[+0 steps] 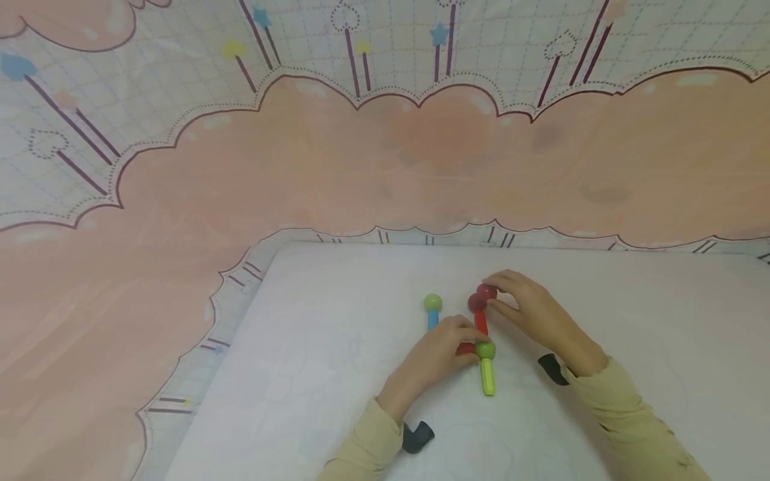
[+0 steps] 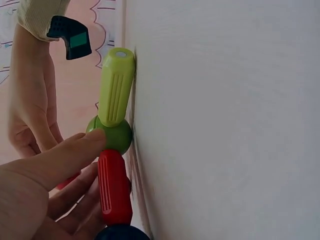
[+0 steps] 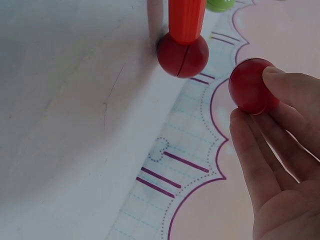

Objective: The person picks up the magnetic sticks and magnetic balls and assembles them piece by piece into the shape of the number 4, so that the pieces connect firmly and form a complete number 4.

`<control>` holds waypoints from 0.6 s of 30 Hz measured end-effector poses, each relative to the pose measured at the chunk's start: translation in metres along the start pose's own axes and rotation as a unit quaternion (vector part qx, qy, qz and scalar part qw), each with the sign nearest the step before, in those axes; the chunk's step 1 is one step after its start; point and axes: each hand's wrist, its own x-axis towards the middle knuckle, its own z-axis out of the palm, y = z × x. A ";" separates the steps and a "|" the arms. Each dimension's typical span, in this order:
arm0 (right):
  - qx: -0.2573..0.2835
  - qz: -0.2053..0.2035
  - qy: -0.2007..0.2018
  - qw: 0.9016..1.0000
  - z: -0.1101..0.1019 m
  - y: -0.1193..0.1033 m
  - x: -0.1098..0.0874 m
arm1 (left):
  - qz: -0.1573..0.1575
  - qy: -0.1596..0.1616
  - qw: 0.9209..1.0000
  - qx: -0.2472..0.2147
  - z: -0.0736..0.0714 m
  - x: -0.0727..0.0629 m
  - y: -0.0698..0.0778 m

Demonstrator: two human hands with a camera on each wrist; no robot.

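With thumb and fingers, my right hand [image 1: 537,316] pinches a red ball [image 3: 250,87]. In the right wrist view it is apart from another red ball [image 3: 182,60], which sits at the end of an orange-red stick [image 1: 480,322]. My left hand [image 1: 432,357] holds a green ball [image 1: 485,349], its thumb pressed on the ball in the left wrist view. A yellow-green stick [image 2: 116,90] and a red stick [image 2: 115,187] join this ball. At the red stick's other end is a dark blue ball [image 2: 122,233], partly cut off by the frame.
Left of the hands, a light green ball [image 1: 432,302] tops a blue stick [image 1: 433,321] partly hidden by my left hand. Everything lies on a white tabletop [image 1: 313,321]. Behind it hangs a patterned pink cloth [image 1: 361,167]. Dark devices show at both wrists.
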 end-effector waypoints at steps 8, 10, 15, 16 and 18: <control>-0.005 -0.007 0.011 1.000 -0.003 0.001 -0.010 | 0.041 -0.002 0.999 0.004 0.000 -0.001 0.002; -0.004 -0.012 0.013 1.000 -0.003 0.001 -0.013 | 0.054 -0.005 0.999 0.008 0.000 -0.001 0.002; -0.014 -0.036 0.033 0.999 -0.005 0.002 -0.023 | 0.078 -0.017 0.996 0.044 0.002 -0.001 0.002; -0.017 -0.040 0.038 0.998 -0.005 0.003 -0.025 | 0.081 -0.018 0.995 0.053 0.002 0.000 0.002; -0.021 -0.043 0.043 0.998 -0.007 0.003 -0.029 | 0.082 -0.021 0.994 0.065 0.003 0.001 0.004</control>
